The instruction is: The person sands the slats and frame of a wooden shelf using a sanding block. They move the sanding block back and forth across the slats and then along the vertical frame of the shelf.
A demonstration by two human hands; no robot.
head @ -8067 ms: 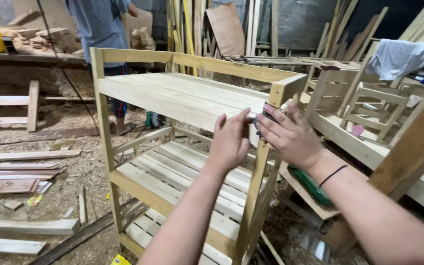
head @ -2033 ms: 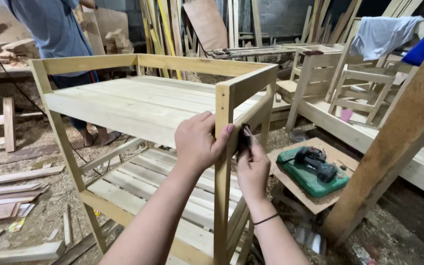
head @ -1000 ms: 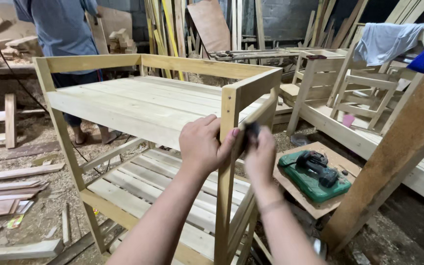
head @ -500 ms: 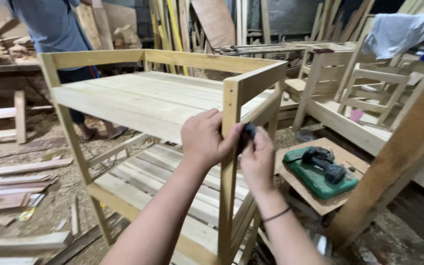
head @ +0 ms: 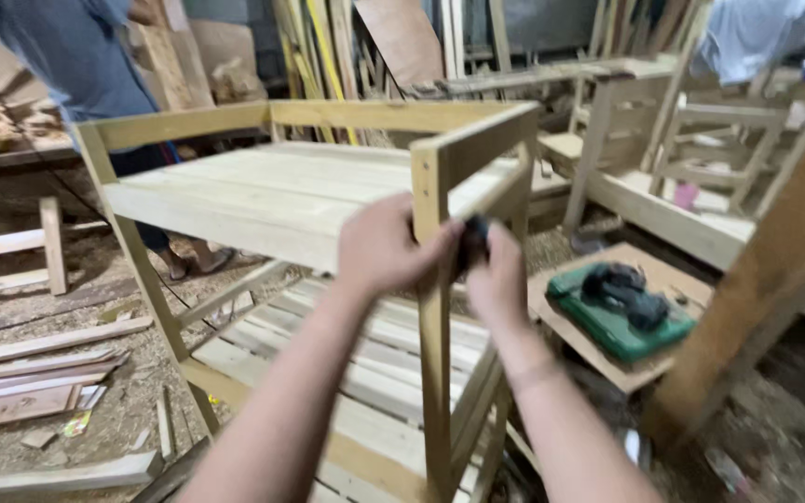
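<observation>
My left hand (head: pixel 386 250) wraps around the near corner post (head: pixel 432 307) of the pale, unfinished two-shelf wooden rack (head: pixel 263 200), fingers curled tight against the wood just below its top end. My right hand (head: pixel 498 279) sits on the other side of that same post, pinching a small dark pad (head: pixel 473 240) against the post's face, so both hands are closed: the left on the post, the right on the pad.

Compared with half a second ago, the pad has barely shifted. It stays at the same height near the upper shelf, and my left hand keeps its place. Over the last two seconds the view has swung a little and the picture has gone blurry, which I judge to mean quick short strokes on one spot rather than travel down the post. I judge that this corner is getting rubbed smooth and the lower length of the post is untouched for now.

The green power tool (head: pixel 621 303) lies idle on a board (head: pixel 607 359) to my right, well apart from my hands. A person in a blue shirt (head: pixel 76 65) stands beyond the rack.
</observation>
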